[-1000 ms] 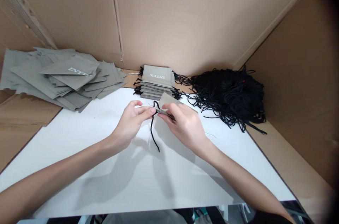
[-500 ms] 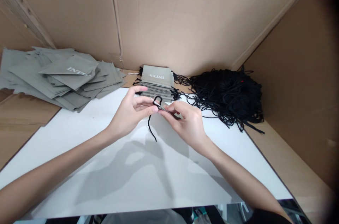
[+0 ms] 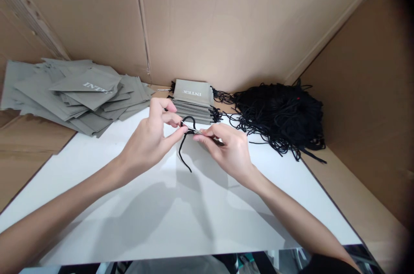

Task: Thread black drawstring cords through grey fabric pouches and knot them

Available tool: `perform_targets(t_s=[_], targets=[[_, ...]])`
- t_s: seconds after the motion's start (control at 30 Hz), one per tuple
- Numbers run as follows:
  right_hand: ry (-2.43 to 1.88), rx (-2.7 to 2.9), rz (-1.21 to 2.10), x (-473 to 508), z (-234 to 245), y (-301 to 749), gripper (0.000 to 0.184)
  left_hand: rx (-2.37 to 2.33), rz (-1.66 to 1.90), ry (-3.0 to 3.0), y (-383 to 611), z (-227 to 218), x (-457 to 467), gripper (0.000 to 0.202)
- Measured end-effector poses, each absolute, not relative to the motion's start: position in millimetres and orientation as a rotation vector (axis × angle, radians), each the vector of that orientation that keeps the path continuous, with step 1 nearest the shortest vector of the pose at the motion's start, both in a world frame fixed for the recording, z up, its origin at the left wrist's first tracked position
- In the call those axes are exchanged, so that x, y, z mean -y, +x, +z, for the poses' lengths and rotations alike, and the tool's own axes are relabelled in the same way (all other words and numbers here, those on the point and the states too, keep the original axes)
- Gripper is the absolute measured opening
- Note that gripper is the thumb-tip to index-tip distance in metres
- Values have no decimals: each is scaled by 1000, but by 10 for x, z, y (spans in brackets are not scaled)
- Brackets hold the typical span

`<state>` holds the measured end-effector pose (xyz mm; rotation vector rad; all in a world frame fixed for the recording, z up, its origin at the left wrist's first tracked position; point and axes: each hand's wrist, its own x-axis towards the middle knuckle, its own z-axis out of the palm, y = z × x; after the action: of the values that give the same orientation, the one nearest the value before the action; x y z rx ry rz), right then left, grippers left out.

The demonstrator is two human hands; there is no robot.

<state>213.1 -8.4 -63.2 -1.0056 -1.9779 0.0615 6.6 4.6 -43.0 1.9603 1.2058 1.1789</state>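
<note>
My left hand [image 3: 147, 138] pinches a black cord [image 3: 185, 159] between thumb and fingertips. The cord makes a small loop above the fingers, and one end hangs down over the table. A thin, pale metallic strip [image 3: 191, 128], perhaps a needle or wire, runs between the two hands' fingertips. My right hand [image 3: 228, 146] is closed on a small grey pouch, mostly hidden by the fingers. Just behind the hands stands a neat stack of grey pouches [image 3: 193, 89] marked INTEX, with black cord ends at its sides.
A loose heap of grey pouches [image 3: 71, 92] lies at the left. To the right is a tangled pile of black cords [image 3: 280, 118]. Cardboard walls [image 3: 226, 23] enclose the back and sides of the white table [image 3: 155, 222]. A thin wire loop [image 3: 163, 89] sits beside the stack.
My left hand has drawn slightly left, away from the right hand. The cord's loop has become wider. My right hand stays nearly in place.
</note>
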Motion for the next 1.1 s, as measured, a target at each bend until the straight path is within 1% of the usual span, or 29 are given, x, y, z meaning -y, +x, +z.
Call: perform_targets(t_s=[0.1, 0.13, 0.23, 0.33, 0.5, 0.6, 0.7, 0.8, 0.9, 0.97, 1.1], targets=[[-973, 1926, 42, 92, -624, 2131, 20, -1035, 1158, 1663, 126, -469, -61, 45], [-966, 1917, 38, 94, -624, 2131, 21, -982, 1122, 1592, 144, -484, -74, 44], [-962, 1923, 13, 95, -632, 2127, 22, -926, 1034, 1563, 173, -526, -111, 28], [-984, 1940, 6, 87, -638, 2130, 22, -1014, 1052, 1743, 145, -548, -127, 24], [-1028, 1953, 46, 71, -618, 2172, 22, -1238, 1160, 2380, -5, -464, -131, 20], [-1068, 1951, 65, 64, -601, 2197, 21, -1304, 1127, 2498, -73, -379, -145, 18], [-1061, 1949, 63, 62, -593, 2202, 22, -1263, 1094, 2225, -53, -360, -160, 18], [-1049, 1943, 64, 63, -588, 2196, 21, -1108, 1049, 1878, 33, -415, -167, 25], [-1039, 1946, 63, 61, -586, 2194, 22, -1017, 1012, 1750, 89, -465, -176, 28], [-1032, 1949, 75, 58, -588, 2196, 22, -1046, 1014, 1836, 68, -461, -188, 29], [-1066, 1972, 121, 54, -602, 2203, 22, -1197, 1051, 2393, -102, -367, -217, 21]])
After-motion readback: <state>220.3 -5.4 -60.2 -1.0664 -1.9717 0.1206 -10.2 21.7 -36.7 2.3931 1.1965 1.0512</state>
